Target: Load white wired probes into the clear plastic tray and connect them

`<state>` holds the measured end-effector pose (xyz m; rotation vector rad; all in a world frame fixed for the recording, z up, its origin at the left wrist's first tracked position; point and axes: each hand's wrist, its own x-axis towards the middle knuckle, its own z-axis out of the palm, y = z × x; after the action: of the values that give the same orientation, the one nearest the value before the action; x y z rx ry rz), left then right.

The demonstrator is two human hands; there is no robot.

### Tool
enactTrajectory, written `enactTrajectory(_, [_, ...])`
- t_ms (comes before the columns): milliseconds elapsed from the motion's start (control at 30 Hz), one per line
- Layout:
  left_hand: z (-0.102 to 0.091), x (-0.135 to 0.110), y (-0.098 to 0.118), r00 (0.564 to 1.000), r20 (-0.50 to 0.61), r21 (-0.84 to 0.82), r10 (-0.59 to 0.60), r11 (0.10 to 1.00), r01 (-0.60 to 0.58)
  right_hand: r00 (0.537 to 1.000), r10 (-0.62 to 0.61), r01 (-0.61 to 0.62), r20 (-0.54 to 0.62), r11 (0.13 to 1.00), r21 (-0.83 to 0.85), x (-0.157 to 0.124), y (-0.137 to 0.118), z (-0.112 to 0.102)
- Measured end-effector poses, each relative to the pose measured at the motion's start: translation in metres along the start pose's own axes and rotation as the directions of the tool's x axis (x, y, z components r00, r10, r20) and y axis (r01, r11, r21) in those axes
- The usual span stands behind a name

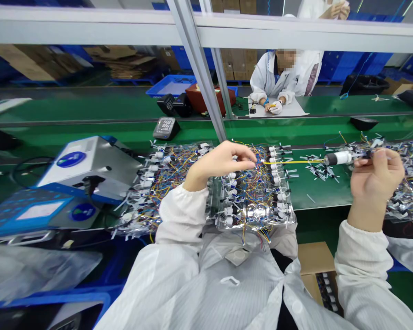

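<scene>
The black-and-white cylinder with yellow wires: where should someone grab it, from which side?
Probably around the middle of the black-and-white cylinder, from the near side: its stout, roughly level body is exposed there, thin yellow wires leave its left end, and the right grip is at the other.

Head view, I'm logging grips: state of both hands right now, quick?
Left hand: closed, pinching the end of the taut yellow wire.
Right hand: closed, holding the black-and-white cylindrical part that the wire runs to.
</scene>
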<state>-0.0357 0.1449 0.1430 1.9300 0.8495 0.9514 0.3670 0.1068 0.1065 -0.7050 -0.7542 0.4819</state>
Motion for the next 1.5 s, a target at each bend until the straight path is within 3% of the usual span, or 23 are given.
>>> enactTrajectory(67, [-0.01,-0.025,-0.009,0.99,0.088,-0.097,-0.112,0.988,0.12,0.999,0.039,-0.039,0.011,0.999,-0.008,-0.009,0.012,-0.008])
enactTrajectory(133, [-0.018,-0.053,-0.025,0.978,0.092,-0.214,-0.186,0.956,0.202,0.995,0.097,-0.097,0.01,0.995,-0.024,-0.02,0.028,-0.016])
enactTrajectory(267, [-0.028,-0.11,-0.054,0.943,-0.208,-0.484,-0.26,0.865,0.132,0.965,0.26,-0.255,0.018,0.957,-0.137,-0.047,0.065,-0.032])
enactTrajectory(400, [-0.031,-0.152,-0.061,0.82,-0.474,-0.564,-0.321,0.826,-0.003,0.893,0.446,-0.416,0.064,0.87,-0.265,-0.079,0.105,-0.039])
enactTrajectory(500, [-0.027,-0.166,-0.057,0.754,-0.547,-0.518,-0.363,0.855,0.035,0.835,0.54,-0.466,0.101,0.793,-0.393,-0.102,0.128,-0.04])
enactTrajectory(600, [-0.017,-0.163,-0.052,0.769,-0.529,-0.38,-0.358,0.911,0.163,0.792,0.594,-0.457,0.139,0.729,-0.509,-0.119,0.142,-0.043])
enactTrajectory(667, [-0.006,-0.15,-0.049,0.801,-0.521,-0.197,-0.297,0.954,0.226,0.783,0.602,-0.451,0.158,0.724,-0.522,-0.125,0.144,-0.046])
enactTrajectory(800, [0.035,-0.105,-0.043,0.919,-0.381,0.131,-0.104,0.977,0.165,0.827,0.526,-0.357,0.197,0.763,-0.539,-0.13,0.133,-0.047])
enactTrajectory(900, [0.078,-0.073,-0.044,0.979,-0.183,0.078,-0.09,0.991,0.105,0.87,0.381,-0.165,0.314,0.824,-0.541,-0.132,0.117,-0.038])
enactTrajectory(967, [0.107,-0.059,-0.05,0.978,-0.072,-0.025,-0.197,0.98,0.195,0.857,0.343,-0.123,0.384,0.861,-0.494,-0.135,0.109,-0.028])
enactTrajectory(1100, [0.142,-0.043,-0.069,0.961,-0.021,-0.091,-0.276,0.958,0.273,0.821,0.435,-0.29,0.37,0.876,-0.385,-0.144,0.102,-0.011])
enactTrajectory(1200, [0.148,-0.041,-0.081,0.962,-0.058,-0.089,-0.268,0.961,0.262,0.817,0.427,-0.278,0.387,0.881,-0.383,-0.149,0.102,-0.004])
enactTrajectory(1367, [0.152,-0.047,-0.09,0.936,-0.167,-0.118,-0.311,0.949,0.294,0.752,0.437,-0.275,0.494,0.889,-0.367,-0.157,0.103,0.005])
enactTrajectory(1500, [0.158,-0.05,-0.096,0.922,-0.254,-0.155,-0.292,0.953,0.26,0.74,0.476,-0.325,0.475,0.871,-0.367,-0.162,0.104,0.01])
